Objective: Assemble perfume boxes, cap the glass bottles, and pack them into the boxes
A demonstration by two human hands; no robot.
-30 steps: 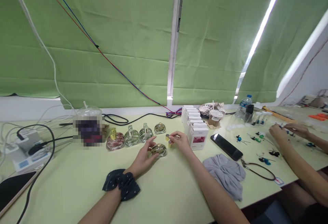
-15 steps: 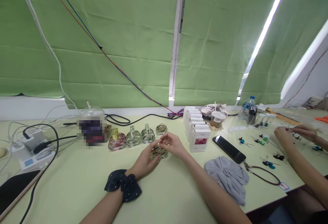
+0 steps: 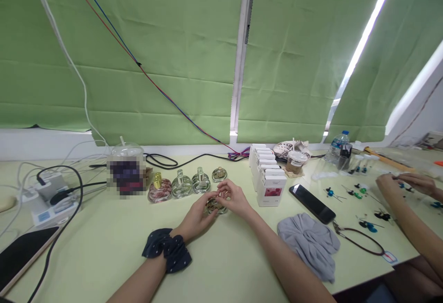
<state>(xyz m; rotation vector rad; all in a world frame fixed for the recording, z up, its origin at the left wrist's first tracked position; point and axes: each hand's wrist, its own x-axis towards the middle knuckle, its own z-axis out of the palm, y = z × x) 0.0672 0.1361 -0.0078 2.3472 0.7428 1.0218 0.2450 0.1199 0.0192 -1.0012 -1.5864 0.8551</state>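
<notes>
Glass bottle (image 3: 217, 208) at lower centre of the frame, curled left hand (image 3: 198, 216) gripping its side, right hand (image 3: 236, 200) pinched narrow at its top, four bottles (image 3: 182, 186) beyond, leftmost showing pink contents (image 3: 160, 191)

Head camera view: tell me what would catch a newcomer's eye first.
Probably the green blinds, which fill most of the upper picture, a bright slit of light cutting down at the right. Then, at lower centre, the left hand and right hand meet around a small glass bottle. A dark dotted scrunchie circles the left wrist, and a pink, gold-topped bottle stands beyond it.
</notes>
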